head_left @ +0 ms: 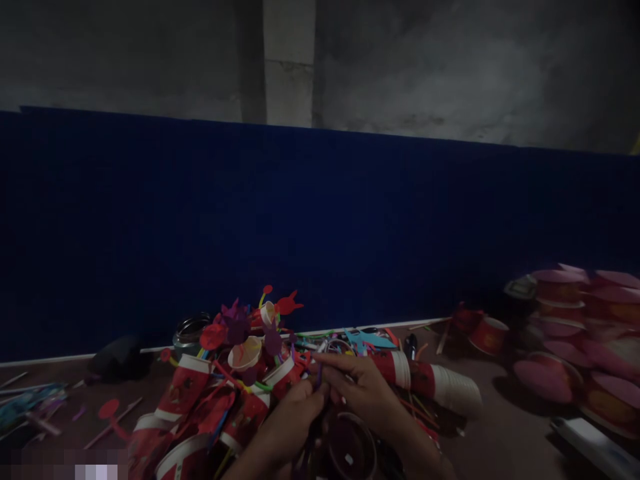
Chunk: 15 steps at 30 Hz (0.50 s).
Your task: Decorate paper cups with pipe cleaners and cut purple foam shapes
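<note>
My left hand [299, 415] and my right hand [356, 387] meet at the lower middle of the head view. Fingers of both are pinched together around a thin purple strip [320, 375], which looks like a pipe cleaner; its lower part is lost in the dim light. Below my right hand is a round, dark container [350, 447] with a small white piece in it. Left of my hands lies a heap of red paper cups [186, 387] with coloured pipe cleaners and cut-out shapes attached. A row of nested paper cups [453, 392] lies on its side beyond my right wrist.
Red cups with pink tops [560, 320] are piled at the far right, near a white box-like object [600, 443]. Turquoise and purple scraps [35, 407] lie at left. A glass jar [193, 330] stands behind the heap. A blue partition [320, 227] borders the table's back.
</note>
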### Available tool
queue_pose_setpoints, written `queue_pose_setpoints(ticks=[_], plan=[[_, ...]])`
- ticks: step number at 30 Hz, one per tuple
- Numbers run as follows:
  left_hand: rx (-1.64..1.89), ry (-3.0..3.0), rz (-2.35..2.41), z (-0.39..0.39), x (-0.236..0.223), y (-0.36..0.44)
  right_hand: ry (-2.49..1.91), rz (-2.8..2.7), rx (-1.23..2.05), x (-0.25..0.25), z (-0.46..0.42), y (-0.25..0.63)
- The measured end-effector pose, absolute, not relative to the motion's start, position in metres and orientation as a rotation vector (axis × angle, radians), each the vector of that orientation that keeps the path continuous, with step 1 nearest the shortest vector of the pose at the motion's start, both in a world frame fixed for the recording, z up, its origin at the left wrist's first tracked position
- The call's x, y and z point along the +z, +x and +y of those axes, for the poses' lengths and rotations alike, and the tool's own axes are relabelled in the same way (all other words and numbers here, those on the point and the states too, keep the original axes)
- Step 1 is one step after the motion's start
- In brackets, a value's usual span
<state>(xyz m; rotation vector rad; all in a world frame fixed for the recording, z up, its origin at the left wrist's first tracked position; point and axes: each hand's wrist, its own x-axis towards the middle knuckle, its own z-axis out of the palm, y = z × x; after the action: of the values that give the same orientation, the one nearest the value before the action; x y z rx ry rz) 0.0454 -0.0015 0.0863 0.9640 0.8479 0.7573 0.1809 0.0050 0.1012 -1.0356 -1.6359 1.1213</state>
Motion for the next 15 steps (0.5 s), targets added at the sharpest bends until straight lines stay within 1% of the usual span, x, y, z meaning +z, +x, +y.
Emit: queue_pose_setpoints(ticks=[6, 9, 12, 15], plan=[[0.741, 0.978, 0.788, 0.0, 0.086, 0.044, -0.959, -1.731, 1.171, 0.105, 0.004, 0.184], [0.736, 0.965, 0.729, 0.002, 0.088, 0.041, -0.999, -1.761, 1.123, 0.107, 0.005, 0.188], [0.748, 0.975, 0.72, 0.006, 0.093, 0.034, -1.145, -1.821, 0.965, 0.107, 0.006, 0.196], [0.816, 0.98, 0.746, 0.01, 0.098, 0.029, -1.462, -2.128, 0.795, 0.1, 0.002, 0.203]])
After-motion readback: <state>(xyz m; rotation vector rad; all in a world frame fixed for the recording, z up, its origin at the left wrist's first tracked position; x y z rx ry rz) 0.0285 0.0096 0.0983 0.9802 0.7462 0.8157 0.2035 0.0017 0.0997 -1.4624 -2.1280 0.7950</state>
